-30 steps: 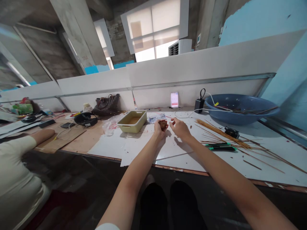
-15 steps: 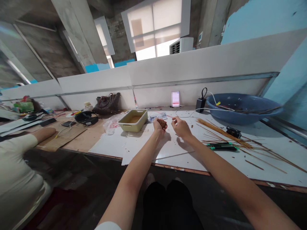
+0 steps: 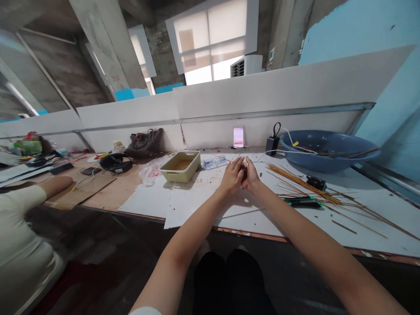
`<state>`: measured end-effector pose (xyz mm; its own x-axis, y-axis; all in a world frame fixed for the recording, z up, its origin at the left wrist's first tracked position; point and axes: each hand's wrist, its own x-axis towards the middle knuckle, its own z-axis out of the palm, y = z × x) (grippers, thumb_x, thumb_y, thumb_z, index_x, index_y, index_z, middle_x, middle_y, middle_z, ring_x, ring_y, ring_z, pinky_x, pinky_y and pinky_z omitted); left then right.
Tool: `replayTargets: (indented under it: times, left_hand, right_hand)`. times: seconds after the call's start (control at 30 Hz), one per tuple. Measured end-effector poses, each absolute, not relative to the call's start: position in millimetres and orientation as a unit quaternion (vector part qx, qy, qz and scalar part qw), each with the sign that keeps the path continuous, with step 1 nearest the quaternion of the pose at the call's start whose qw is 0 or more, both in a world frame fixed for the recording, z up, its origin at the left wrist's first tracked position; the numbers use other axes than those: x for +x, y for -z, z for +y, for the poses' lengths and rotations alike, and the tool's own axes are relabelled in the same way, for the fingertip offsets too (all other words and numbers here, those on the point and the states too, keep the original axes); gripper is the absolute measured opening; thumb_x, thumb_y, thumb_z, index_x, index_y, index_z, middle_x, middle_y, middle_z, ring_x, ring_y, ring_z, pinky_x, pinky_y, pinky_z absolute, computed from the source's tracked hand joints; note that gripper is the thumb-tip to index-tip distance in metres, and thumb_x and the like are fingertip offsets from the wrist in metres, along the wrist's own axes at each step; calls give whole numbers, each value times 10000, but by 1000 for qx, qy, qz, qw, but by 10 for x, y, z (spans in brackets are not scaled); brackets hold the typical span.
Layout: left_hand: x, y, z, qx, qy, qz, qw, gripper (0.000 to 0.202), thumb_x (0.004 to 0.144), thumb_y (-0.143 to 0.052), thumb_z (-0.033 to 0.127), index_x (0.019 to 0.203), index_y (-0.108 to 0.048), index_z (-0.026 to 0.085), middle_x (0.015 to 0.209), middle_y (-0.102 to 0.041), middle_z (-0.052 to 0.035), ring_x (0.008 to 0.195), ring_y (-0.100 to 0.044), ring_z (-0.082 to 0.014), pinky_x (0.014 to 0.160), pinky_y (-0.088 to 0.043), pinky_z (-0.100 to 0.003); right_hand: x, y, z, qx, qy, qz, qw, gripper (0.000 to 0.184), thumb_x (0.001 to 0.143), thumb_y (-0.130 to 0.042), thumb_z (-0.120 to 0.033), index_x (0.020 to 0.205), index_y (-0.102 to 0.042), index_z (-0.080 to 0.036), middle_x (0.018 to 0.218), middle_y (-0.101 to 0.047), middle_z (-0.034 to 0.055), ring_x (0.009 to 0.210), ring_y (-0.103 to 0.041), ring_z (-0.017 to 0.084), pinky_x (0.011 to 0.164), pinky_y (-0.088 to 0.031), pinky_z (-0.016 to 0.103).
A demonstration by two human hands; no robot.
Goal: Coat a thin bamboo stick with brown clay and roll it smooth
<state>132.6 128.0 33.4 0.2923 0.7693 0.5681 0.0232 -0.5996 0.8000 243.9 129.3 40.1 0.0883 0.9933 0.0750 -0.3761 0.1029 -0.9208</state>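
- Left hand point(image 3: 232, 176) and right hand point(image 3: 252, 176): both partly closed, fingers upward, pressed together around a brown lump point(image 3: 244, 172).
- Lump: held between the palms, mostly hidden, over a white board point(image 3: 197, 205) on the tabletop point(image 3: 111, 192).
- Nearby: cream tray point(image 3: 180, 167) to the left; thin wooden sticks point(image 3: 302, 186) to the right.

Our left hand point(image 3: 232, 176) and right hand point(image 3: 252, 176) are hiding most of the brown lump point(image 3: 244, 173). The phone screen point(image 3: 239, 137) is blurring, and the left edge is cutting off a co-worker point(image 3: 19, 245).
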Motion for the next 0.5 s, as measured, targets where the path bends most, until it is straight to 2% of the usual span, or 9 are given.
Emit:
replayTargets:
  times: [0.07, 0.13, 0.3, 0.5]
  left_hand:
    - [1328, -331, 1266, 805, -481, 269, 220, 583, 1017, -550, 426, 1587, -614, 322, 1751, -493, -80, 1698, -281, -351, 1381, -84, -567]
    - [1330, -324, 1275, 832, -449, 286, 155, 625, 1033, -529, 405, 1653, -544, 333, 1781, -449, -81, 1711, -252, -360, 1378, -1, -597]
    - [1296, -312, 1327, 833, -425, 344, 82, 691, 1015, -590, 424, 1696, -482, 368, 1788, -434, -77, 1703, -272, -370, 1384, -19, -625]
    - [1230, -245, 1392, 850, -346, 396, -38, 896, 860, -674, 220, 1720, -445, 313, 1828, -349, -90, 1724, -171, -423, 1368, 43, -701]
  right_hand:
    - [2453, -396, 1316, -383, -544, -380, 643, 586, 1008, -433, -770, 909, -695, -255, 892, -806, 111, 869, -788, 301, 749, -658, 414]
    - [2470, -371, 1352, -390, -535, -361, 657, 533, 1008, -441, -724, 861, -666, -263, 816, -785, 92, 815, -777, 291, 710, -650, 405]
    - [2584, -290, 1465, -431, -486, -297, 699, 388, 959, -550, -644, 808, -536, -286, 619, -646, 3, 586, -669, 224, 527, -556, 319]
    - [2752, -274, 1554, -469, -415, -278, 729, 294, 911, -685, -504, 946, -477, -301, 651, -628, -69, 532, -647, 170, 459, -475, 245]
